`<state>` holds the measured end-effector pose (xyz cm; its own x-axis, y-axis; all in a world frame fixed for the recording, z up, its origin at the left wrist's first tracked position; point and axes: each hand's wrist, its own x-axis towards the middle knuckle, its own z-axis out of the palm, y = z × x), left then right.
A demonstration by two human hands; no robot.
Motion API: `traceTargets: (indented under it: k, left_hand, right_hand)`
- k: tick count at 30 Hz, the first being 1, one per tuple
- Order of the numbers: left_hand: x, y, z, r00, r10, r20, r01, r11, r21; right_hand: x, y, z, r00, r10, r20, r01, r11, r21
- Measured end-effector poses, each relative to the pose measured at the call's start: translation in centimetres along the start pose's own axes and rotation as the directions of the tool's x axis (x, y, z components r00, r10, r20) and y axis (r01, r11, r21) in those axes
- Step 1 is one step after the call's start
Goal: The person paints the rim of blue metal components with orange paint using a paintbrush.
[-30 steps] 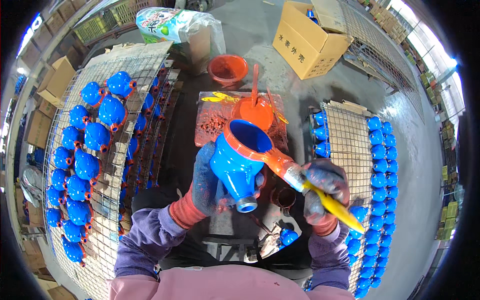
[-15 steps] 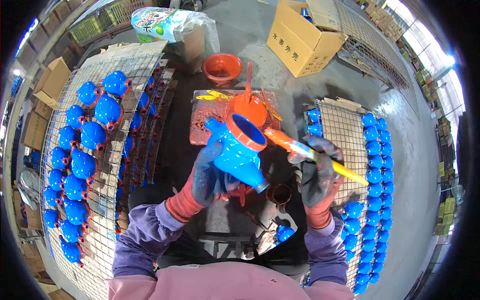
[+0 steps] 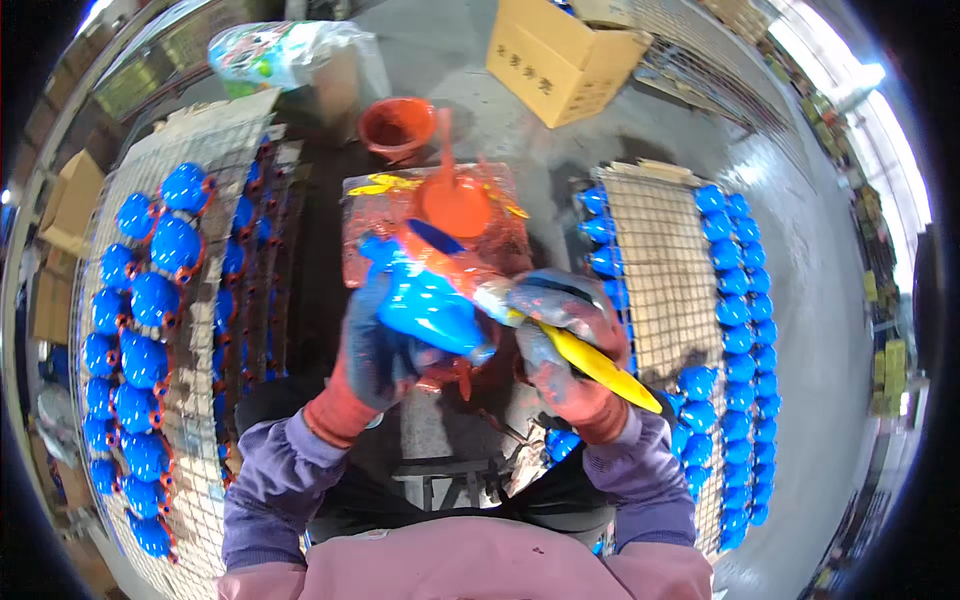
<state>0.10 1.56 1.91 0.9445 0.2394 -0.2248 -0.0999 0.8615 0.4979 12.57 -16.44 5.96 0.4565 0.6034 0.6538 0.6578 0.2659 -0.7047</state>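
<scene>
My left hand [image 3: 376, 335], in a dark, paint-stained glove, is closed round a glossy blue water meter body [image 3: 428, 305]. Its round mouth, with a red rim, faces up and away from me, and a pipe end points to the lower right. My right hand [image 3: 572, 335], gloved too, grips a paintbrush [image 3: 605, 371] with a yellow handle. The red-coated bristle end lies against the body's rim, though motion blurs the contact. Just beyond, a round pan of red paint [image 3: 468, 212] with a stick standing in it rests on a red-spattered board [image 3: 365, 235].
Mesh racks at left [image 3: 205, 345] and right [image 3: 655, 270] carry rows of blue meter bodies. A red bowl [image 3: 397, 128] stands behind the board. Farther back are a cardboard box [image 3: 550, 65] and a plastic-wrapped bag [image 3: 265, 55]. Yellow-handled tools [image 3: 385, 184] lie on the board.
My right hand has moved left and in toward the body, bringing the brush across its rim. The body has tilted in my left hand. The whole view has shifted a little.
</scene>
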Motion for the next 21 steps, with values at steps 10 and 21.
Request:
traceTargets:
  k: [10, 21]
  left_hand:
    - [-0.2, 0.8, -2.0, 0.906, -0.210, 0.368, 0.359, 0.843, -0.401]
    - [-0.2, 1.4, -0.4, 0.948, -0.043, 0.317, 0.134, 0.953, -0.272]
  right_hand:
    - [-0.3, 1.5, 0.6, 0.971, 0.208, -0.120, -0.162, 0.935, 0.314]
    - [0.8, 4.6, -1.2, 0.776, 0.592, -0.218, -0.189, 0.547, 0.815]
